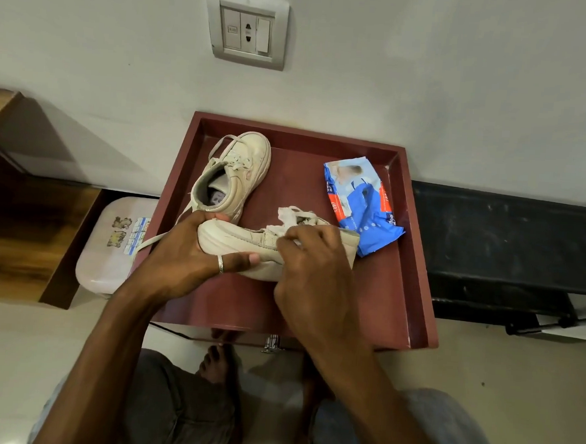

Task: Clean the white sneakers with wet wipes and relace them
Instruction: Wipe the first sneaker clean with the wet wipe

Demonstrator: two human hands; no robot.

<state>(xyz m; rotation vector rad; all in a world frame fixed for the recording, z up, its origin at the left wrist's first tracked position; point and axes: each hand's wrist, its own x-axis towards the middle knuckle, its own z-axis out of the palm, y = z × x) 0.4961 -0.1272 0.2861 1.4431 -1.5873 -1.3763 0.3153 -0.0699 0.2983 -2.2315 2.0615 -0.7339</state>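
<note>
Cream-white near sneaker sits gripped in left hand; right hand curls at its laces, hold unclear; eleven-o'clock sneaker seems untouched.

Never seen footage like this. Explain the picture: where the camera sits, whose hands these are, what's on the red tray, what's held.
There is no machine here. A person wears one camera on the head, looking down at their own bare hands. A red tray carries everything. The left hand grips the toe of a sneaker tipped on its side. The right hand pinches a crumpled white piece at its laces, probably a wipe. The other sneaker stands behind it, and a blue wipes pack lies to the right.
</note>
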